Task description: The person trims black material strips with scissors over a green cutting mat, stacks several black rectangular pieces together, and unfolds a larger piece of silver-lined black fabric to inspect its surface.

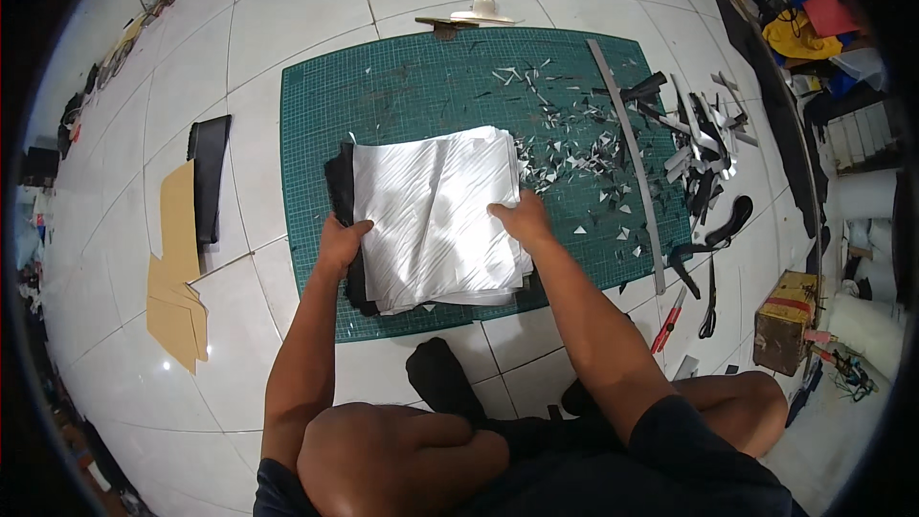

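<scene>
A stack of white creased fabric sheets (436, 215) lies on the green cutting mat (325, 105), with black material (341, 182) showing along its left side. My left hand (340, 241) grips the stack's left edge, thumb on top of the white sheet. On the opposite edge, my right hand (522, 218) holds on in the same way, thumb over the top. The fingers of both hands are partly hidden beneath the stack.
Small triangular scraps (584, 158) litter the mat's right half beside a long metal ruler (627, 153). Dark and silver offcuts (708, 139), black-handled scissors (728, 225) and a red cutter (668, 324) lie on the right. Tan pattern pieces (177, 278) and a black folded piece (209, 177) lie left.
</scene>
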The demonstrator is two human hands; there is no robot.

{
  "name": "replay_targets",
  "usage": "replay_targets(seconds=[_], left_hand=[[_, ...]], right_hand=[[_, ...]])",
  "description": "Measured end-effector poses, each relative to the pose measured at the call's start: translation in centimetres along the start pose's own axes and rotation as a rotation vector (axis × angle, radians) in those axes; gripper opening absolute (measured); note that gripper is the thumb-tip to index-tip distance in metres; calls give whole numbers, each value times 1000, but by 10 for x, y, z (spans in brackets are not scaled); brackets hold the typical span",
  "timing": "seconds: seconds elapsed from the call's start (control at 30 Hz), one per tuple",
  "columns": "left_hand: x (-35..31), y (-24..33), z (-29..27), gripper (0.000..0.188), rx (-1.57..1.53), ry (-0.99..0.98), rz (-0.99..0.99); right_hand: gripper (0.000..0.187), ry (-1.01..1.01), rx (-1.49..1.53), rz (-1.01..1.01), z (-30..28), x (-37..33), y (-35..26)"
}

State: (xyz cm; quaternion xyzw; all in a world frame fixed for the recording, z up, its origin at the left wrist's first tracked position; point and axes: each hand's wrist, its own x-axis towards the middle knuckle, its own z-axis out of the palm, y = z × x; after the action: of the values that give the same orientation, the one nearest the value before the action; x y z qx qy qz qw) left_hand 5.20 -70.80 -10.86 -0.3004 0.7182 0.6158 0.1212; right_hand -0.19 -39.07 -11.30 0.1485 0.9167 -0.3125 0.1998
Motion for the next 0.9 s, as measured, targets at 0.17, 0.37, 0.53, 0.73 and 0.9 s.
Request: replay_targets(seconds=[0.17, 0.37, 0.53, 0.73, 0.9], left_hand=[[-4, 21, -9, 50, 338, 78, 352], [-30, 91, 15, 40, 531, -10, 502], [-29, 89, 10, 43, 542, -32, 595], [-39, 101, -17, 67, 324, -48, 390], [-40, 86, -84, 60, -75, 319, 672]], right_hand=[[72, 267, -220, -422, -37, -40, -54], [59, 227, -521, -1582, -30, -35, -176], [36, -225, -1080, -1476, -25, -23, -237], [16, -425, -1010, -1279, -18, -24, -249], [18, -636, -914, -1060, -48, -23, -271]])
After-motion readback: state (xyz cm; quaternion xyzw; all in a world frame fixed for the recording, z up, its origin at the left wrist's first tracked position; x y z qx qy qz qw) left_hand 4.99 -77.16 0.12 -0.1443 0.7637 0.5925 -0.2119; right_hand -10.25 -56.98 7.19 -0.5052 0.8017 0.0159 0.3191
